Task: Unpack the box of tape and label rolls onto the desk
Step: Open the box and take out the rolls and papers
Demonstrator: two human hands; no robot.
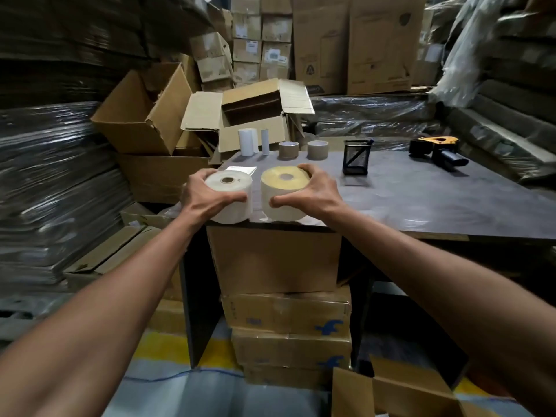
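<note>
- Fingers, left hand (207,195): curled round the white label roll (230,197), thumb across its near side, other fingers wrapping the far side. A full grip, holding the roll upright with its core hole facing up.
- Fingers, right hand (313,191): curled round the yellowish roll (284,197) the same way, thumb at the near side, fingertips over the far top edge.
- Both rolls: at the near left corner of the desk (421,194), side by side and just apart. The yellowish one appears to sit on the top; the white one overhangs the corner edge, and whether it bears on the surface I cannot tell. Standing them on the flat end probably keeps them from rolling.
- Two slim white rolls (249,141): upright at the far left edge of the desk, close together.
- Two brown tape rolls (304,149): lying flat beside them, forming a row along the back; the grouping by kind suggests a deliberate layout.
- Mesh pen holder (356,158): mid-desk, well apart from the rolls.
- Tape dispenser (436,150): far right of the desk, black with orange top.
- Open carton (397,392): on the floor at the near right, flaps up; likely the box being unpacked, contents not visible.
- Stacked cartons (282,311): under the desk, closed.
- Judgement: unpacking well along; how much remains cannot be told.
</note>
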